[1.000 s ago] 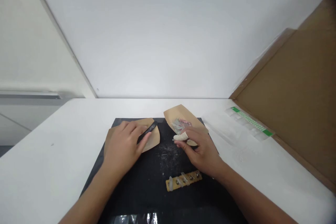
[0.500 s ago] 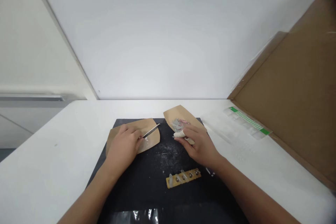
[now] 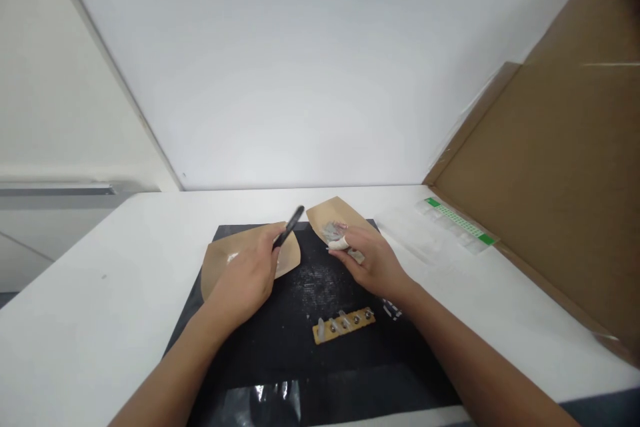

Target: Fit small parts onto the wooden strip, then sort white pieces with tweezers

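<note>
We stretch both forearms forward over a black mat [image 3: 260, 340], converging from the lower corners, backs of the hands upward. Our left grip [image 3: 247, 277] is clenched around a slim black tool [image 3: 291, 225], which tilts up and away to the right beyond the fingertips; a tan tray [image 3: 289, 260] lies beneath and beside that hand. Our right grip [image 3: 373, 257], wrist angled inward, pinches a small pale piece [image 3: 329, 249] between the thumb and a finger in a white cover [image 3: 339, 244]; the piece is too small for us to identify. Just beyond this grip, a second tan tray [image 3: 323, 209] holds crumpled clear plastic [image 3: 334, 230]. Nearer to us than the right grip, a yellow strip [image 3: 323, 339] lies on the mat, carrying shiny round bits and translucent pieces. The white worktop [image 3: 75, 280] spreads around both grips.
</note>
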